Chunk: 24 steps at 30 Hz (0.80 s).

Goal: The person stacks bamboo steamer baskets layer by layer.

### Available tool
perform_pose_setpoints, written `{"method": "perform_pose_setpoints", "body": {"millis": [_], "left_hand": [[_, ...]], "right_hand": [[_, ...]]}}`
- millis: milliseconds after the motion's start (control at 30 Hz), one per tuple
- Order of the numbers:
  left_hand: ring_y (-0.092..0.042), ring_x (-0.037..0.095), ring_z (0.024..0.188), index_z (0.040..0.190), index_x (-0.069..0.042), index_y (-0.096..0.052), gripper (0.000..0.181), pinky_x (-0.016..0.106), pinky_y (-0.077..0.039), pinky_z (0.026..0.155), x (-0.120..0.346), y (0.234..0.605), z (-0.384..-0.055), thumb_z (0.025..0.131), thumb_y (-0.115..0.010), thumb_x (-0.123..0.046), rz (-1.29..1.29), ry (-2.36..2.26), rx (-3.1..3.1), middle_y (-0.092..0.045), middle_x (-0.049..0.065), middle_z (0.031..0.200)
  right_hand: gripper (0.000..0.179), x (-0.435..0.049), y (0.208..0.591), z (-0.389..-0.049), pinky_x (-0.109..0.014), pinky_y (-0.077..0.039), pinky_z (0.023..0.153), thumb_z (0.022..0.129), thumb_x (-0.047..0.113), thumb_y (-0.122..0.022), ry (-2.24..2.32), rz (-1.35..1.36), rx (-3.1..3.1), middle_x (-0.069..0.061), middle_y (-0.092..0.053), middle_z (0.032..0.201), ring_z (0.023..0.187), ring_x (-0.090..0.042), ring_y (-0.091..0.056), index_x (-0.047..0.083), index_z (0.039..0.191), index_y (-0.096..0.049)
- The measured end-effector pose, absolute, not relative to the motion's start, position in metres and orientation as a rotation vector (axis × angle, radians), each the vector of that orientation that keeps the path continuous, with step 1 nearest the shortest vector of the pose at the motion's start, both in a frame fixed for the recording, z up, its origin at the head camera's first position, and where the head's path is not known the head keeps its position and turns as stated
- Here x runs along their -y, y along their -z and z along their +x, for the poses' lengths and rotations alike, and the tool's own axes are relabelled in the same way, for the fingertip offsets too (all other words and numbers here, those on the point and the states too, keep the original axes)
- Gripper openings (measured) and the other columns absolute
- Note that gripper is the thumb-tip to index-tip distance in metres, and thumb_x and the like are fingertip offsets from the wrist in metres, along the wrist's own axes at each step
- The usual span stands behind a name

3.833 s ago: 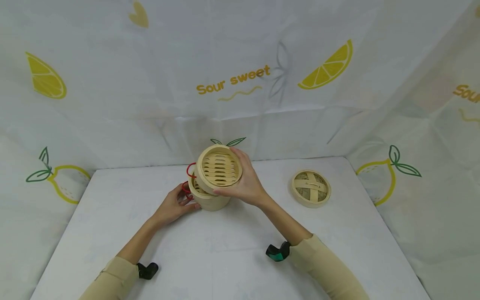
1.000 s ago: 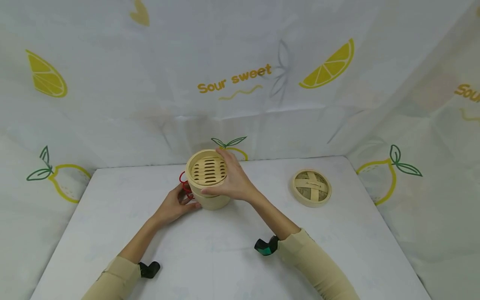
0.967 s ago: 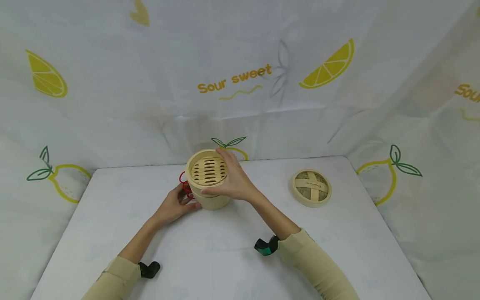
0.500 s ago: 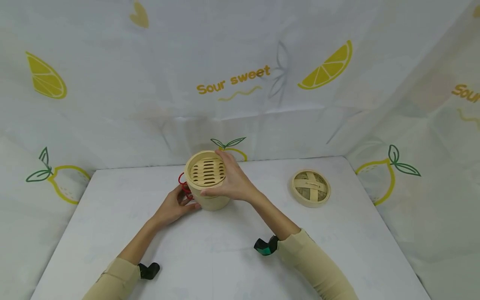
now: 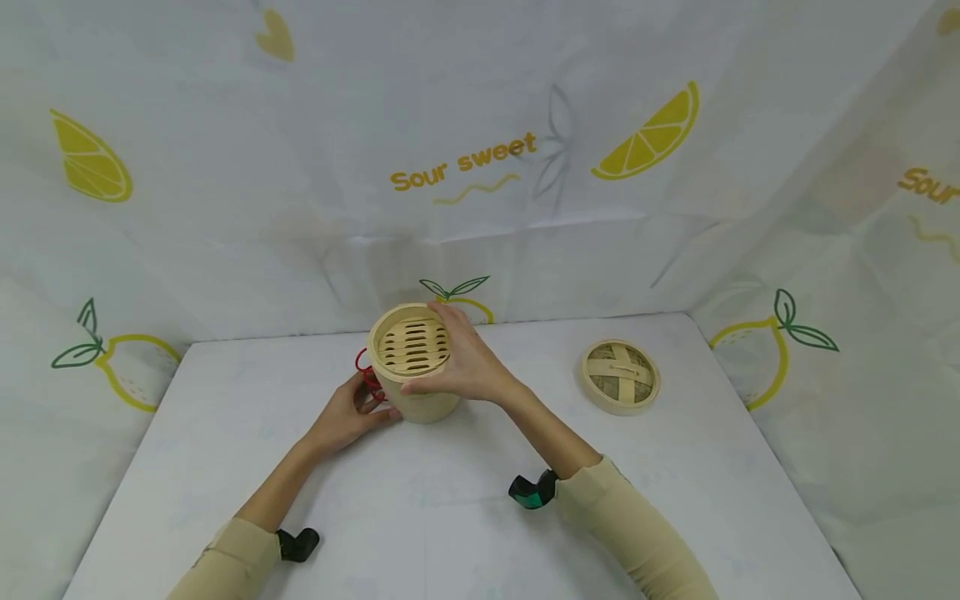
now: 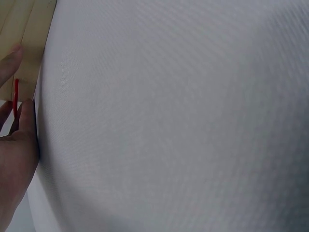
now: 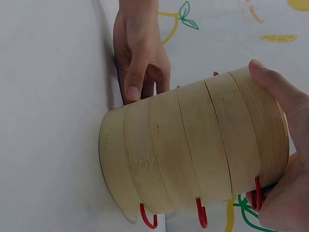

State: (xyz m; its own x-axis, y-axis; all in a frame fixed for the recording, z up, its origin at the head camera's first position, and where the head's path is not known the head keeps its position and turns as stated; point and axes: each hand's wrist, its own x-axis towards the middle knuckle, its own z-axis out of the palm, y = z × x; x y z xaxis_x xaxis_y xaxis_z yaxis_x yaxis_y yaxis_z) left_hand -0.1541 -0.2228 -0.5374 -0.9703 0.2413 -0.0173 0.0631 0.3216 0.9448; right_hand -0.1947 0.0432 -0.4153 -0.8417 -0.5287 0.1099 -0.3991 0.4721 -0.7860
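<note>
A stack of round bamboo steamer baskets (image 5: 411, 343) stands at the back of the table, left of centre, the top one showing its slatted floor. Red loop handles (image 7: 202, 212) stick out from the baskets' sides. My right hand (image 5: 468, 358) grips the top basket by its rim, thumb at the front and fingers at the back. Low on the left side, my left hand (image 5: 348, 417) holds the bottom basket, its thumb (image 7: 133, 93) against the wall. Its other fingers are partly hidden behind the stack. The left wrist view catches only an edge of the bamboo wall (image 6: 34, 48).
A round bamboo steamer lid (image 5: 620, 377) with crossed bands lies to the right on the white table (image 5: 450, 517). Behind the table hangs a white cloth backdrop (image 5: 315, 167) printed with lemons. A dark wrist device (image 5: 534, 492) sits by my right sleeve.
Since the earliest frame, my right hand has brought the top basket left and down onto the stack, level with those below. During the last second both hands have barely moved.
</note>
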Motion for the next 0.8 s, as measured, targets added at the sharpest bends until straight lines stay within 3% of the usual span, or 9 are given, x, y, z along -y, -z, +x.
{"method": "perform_pose_setpoints", "body": {"millis": [433, 667, 800], "left_hand": [[-0.054, 0.027, 0.142, 0.159, -0.007, -0.045, 0.083, 0.013, -0.054, 0.113, 0.223, 0.537, -0.153, 0.089, -0.091, -0.013, 0.275, -1.730, -2.416, -0.058, 0.017, 0.151], [-0.055, 0.031, 0.143, 0.160, -0.009, -0.045, 0.084, 0.012, -0.053, 0.112, 0.223, 0.535, -0.153, 0.089, -0.091, -0.015, 0.267, -1.715, -2.430, -0.059, 0.017, 0.150], [-0.056, 0.032, 0.143, 0.160, -0.009, -0.045, 0.084, 0.014, -0.053, 0.114, 0.223, 0.536, -0.153, 0.089, -0.091, -0.016, 0.261, -1.700, -2.439, -0.060, 0.017, 0.149]], "right_hand": [[0.131, -0.049, 0.414, -0.193, -0.066, -0.033, 0.135, 0.074, 0.041, -0.100, 1.307, -0.854, -2.574, -0.015, -0.024, 0.179, 0.167, -0.035, -0.026, 0.008, 0.173, -0.021], [0.124, -0.061, 0.414, -0.190, -0.066, -0.041, 0.130, 0.075, 0.035, -0.100, 1.423, -0.865, -2.565, -0.015, -0.030, 0.176, 0.162, -0.037, -0.036, 0.008, 0.171, -0.026], [0.119, -0.070, 0.412, -0.187, -0.066, -0.039, 0.131, 0.076, 0.034, -0.099, 1.460, -0.847, -2.592, -0.013, -0.034, 0.175, 0.163, -0.035, -0.036, 0.008, 0.169, -0.029]]}}
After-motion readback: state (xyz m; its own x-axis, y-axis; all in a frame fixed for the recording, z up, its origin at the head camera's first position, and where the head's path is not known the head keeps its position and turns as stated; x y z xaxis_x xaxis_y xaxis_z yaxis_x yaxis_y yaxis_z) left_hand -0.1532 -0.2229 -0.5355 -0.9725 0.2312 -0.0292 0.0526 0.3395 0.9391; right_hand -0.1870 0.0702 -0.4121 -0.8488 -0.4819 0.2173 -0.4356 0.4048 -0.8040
